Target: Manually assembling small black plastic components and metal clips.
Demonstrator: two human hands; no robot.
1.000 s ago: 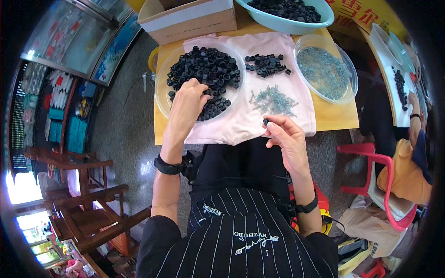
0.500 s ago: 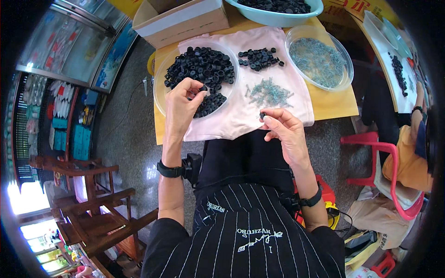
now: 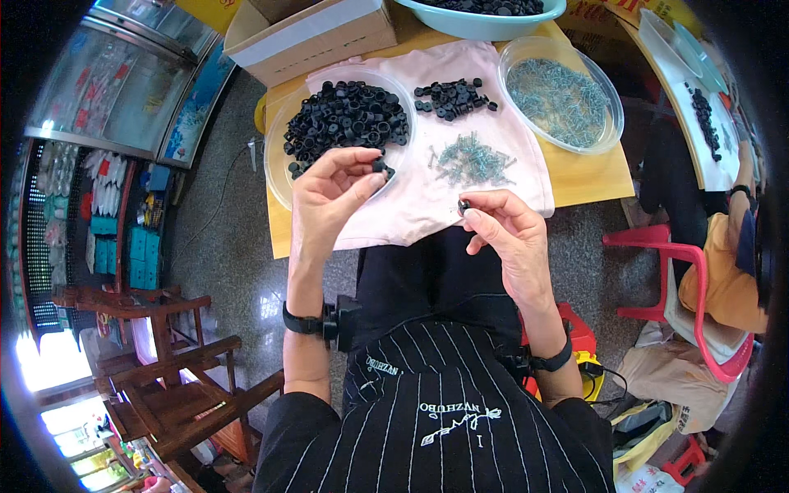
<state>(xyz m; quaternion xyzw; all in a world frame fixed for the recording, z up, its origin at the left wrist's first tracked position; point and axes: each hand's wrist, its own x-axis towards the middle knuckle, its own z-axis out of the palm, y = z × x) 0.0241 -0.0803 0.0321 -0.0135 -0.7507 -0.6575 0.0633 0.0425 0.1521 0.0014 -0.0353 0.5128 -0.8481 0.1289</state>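
Observation:
My left hand (image 3: 335,191) pinches a small black plastic cap (image 3: 379,165) over the near right rim of a clear tub (image 3: 274,168). A heap of black caps (image 3: 345,119) fills much of that tub. In front of the cloth's near edge, my right hand (image 3: 511,238) holds a small dark round piece (image 3: 464,207) between thumb and forefinger. Its exact shape is partly hidden by the fingers. Beyond the right hand lie a pile of silvery screws (image 3: 472,159) and, farther back, a pile of small black parts (image 3: 454,99), both on a pale pink cloth (image 3: 394,223).
A clear tub of screws (image 3: 559,94) stands at the table's right. Behind are a cardboard box (image 3: 316,45) and a light blue basin (image 3: 485,26) of black parts. A pink chair (image 3: 657,238) and another person's arm (image 3: 744,177) are at the right, wooden furniture (image 3: 173,370) at the left.
My left hand has shifted right, carrying the black cap from above the heap to the tub's rim. The right hand stays nearly in place, still pinching its dark piece.

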